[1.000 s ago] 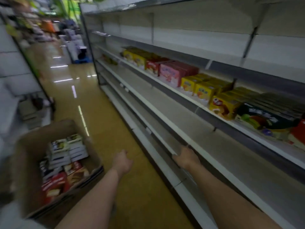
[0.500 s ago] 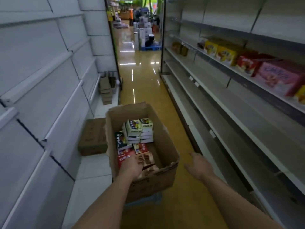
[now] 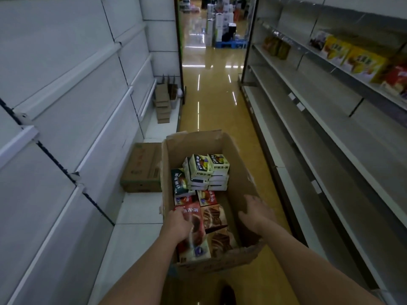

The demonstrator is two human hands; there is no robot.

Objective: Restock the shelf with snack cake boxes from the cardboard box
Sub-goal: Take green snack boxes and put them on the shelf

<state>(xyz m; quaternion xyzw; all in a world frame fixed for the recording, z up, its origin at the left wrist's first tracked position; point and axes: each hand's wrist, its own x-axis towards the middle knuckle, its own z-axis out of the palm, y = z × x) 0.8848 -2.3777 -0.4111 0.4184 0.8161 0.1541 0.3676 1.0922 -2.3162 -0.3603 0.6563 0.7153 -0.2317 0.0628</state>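
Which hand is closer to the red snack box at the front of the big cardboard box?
Left. The left hand is on the red snack box, fingers over its top edge. The right hand hovers open to its right, inside the cardboard box, touching no snack box.

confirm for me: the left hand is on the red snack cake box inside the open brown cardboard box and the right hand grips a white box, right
Not quite. In the head view the right hand holds nothing, open over the open brown cardboard box. The left hand is on the red snack cake box, as you said.
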